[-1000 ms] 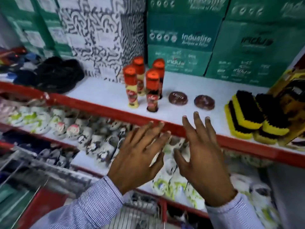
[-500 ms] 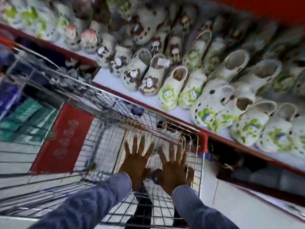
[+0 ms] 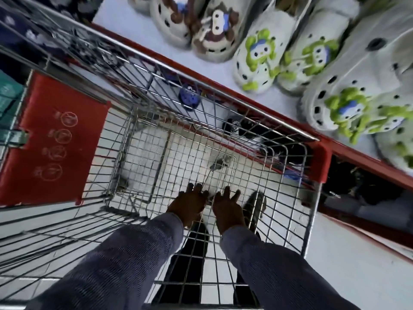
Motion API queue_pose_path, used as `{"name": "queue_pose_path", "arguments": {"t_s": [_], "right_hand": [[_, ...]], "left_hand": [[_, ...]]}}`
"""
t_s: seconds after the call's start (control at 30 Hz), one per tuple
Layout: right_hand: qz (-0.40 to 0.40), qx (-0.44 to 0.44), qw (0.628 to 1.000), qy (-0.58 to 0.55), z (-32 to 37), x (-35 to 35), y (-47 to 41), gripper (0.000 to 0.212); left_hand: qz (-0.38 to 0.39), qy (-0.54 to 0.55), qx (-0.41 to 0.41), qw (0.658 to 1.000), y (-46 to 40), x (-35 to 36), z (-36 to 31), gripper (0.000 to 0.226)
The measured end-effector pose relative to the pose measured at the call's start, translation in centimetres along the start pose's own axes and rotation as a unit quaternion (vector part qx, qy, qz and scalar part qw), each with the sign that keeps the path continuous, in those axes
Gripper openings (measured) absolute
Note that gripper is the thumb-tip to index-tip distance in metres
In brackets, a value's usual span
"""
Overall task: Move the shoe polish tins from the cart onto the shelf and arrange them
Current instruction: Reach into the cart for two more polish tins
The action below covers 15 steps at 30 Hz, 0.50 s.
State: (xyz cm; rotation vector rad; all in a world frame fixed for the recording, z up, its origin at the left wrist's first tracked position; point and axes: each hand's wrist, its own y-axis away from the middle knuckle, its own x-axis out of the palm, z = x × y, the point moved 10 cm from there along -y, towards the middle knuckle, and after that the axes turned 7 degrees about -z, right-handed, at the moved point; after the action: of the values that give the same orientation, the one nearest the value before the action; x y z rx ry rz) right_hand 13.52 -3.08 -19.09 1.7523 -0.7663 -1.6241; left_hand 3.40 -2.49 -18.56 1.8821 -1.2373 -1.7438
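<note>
I look straight down into the wire shopping cart (image 3: 288, 135). My left hand (image 3: 190, 206) and my right hand (image 3: 228, 209) reach side by side to the cart's mesh floor, palms down, fingers spread. A small dark patch (image 3: 210, 198) shows between the two hands; I cannot tell whether it is a shoe polish tin. No tin is clearly visible in the cart. The upper shelf with the polish tins is out of view.
A red flap (image 3: 53, 139) hangs on the cart's left end. To the right runs a red-edged shelf (image 3: 245, 97) with white clogs (image 3: 257, 54) carrying green and brown figures. Through the mesh I see my dark shoe (image 3: 254, 209) and the tiled floor (image 3: 357, 265).
My view swung from the upper shelf down into the cart. Both hands dropped from in front of the shelf to the cart floor and now lie closer together.
</note>
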Motion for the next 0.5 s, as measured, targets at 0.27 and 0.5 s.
{"name": "queue_pose_path", "arguments": {"t_s": [0.27, 0.5], "right_hand": [[-0.090, -0.083, 0.991, -0.063, 0.2, -7.1, 1.0, 0.033], [-0.122, -0.138, 0.967, -0.174, 0.1, -20.5, 8.3, 0.042]], "left_hand": [[-0.099, 0.029, 0.001, 0.995, 1.2, -7.0, 0.6, 0.044], [-0.269, 0.170, -0.059, 0.946, 8.9, -20.2, 2.5, 0.051]]}}
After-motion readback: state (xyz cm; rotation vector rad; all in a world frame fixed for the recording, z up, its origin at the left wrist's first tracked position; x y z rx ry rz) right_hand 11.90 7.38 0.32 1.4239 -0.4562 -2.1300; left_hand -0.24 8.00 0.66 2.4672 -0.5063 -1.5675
